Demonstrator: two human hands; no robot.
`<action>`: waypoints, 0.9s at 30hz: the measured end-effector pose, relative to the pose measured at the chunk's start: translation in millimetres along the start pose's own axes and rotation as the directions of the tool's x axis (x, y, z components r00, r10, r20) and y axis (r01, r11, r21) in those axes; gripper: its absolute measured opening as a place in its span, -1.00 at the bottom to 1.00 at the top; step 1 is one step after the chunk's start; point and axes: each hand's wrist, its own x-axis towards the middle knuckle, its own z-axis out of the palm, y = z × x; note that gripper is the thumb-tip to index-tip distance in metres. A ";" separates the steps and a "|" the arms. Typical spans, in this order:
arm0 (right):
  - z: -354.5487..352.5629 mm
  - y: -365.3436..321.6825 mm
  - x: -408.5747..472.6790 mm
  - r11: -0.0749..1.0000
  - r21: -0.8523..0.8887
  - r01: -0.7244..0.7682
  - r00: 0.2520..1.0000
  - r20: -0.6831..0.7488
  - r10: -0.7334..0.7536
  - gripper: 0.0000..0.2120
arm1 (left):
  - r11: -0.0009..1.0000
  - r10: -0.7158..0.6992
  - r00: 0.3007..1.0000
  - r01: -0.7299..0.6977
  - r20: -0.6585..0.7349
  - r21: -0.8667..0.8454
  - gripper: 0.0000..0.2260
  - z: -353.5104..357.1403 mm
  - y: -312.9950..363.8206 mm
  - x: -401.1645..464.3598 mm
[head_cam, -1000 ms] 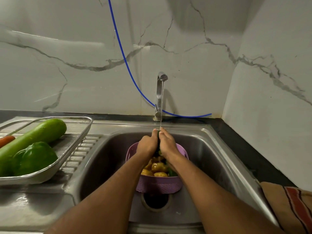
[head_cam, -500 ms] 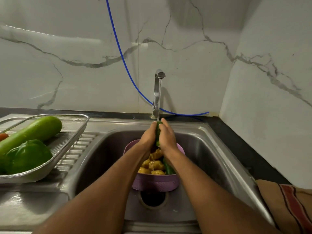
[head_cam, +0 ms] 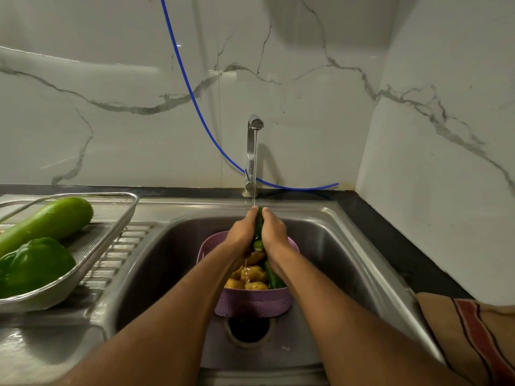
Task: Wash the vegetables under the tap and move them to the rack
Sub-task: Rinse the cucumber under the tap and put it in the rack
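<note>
The left hand (head_cam: 242, 235) and right hand (head_cam: 274, 235) press together round a slim dark-green vegetable (head_cam: 258, 228), fingers wrapped about it from either side, its far tip poking out between the fingertips. It is held right under the thin stream from the tap (head_cam: 253, 151), above the purple colander (head_cam: 253, 303) in the middle of the sink (head_cam: 348, 246). This looks like the washing step, with the piece being rubbed under the water. Next it likely needs carrying left to the rack (head_cam: 92, 254), with a firm grip since the skin is wet.

The vegetable is glossy and narrow, perhaps a cucumber; most of it is hidden. Yellow-brown potatoes (head_cam: 252, 275) and another green piece (head_cam: 271, 277) wait in the colander. On the rack lie a pale green gourd (head_cam: 47, 222) and a green pepper (head_cam: 33, 266).
</note>
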 end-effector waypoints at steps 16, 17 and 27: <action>2.9 0.4 -7.2 0.996 0.060 -0.073 0.997 0.022 0.071 -0.51 | 0.999 0.024 0.994 -0.029 -0.106 -0.040 -0.52 0.5 3.2 -9.5; 4.0 1.3 -9.3 0.999 -0.023 -0.049 0.998 0.045 0.050 -0.51 | 0.999 0.026 0.989 -0.032 -0.145 -0.041 -0.51 0.0 3.5 -8.6; -11.6 -1.5 -3.9 0.978 0.201 -0.057 0.998 0.000 0.058 -0.46 | 0.991 0.103 0.995 -0.104 0.008 0.081 -0.50 4.5 8.3 -25.8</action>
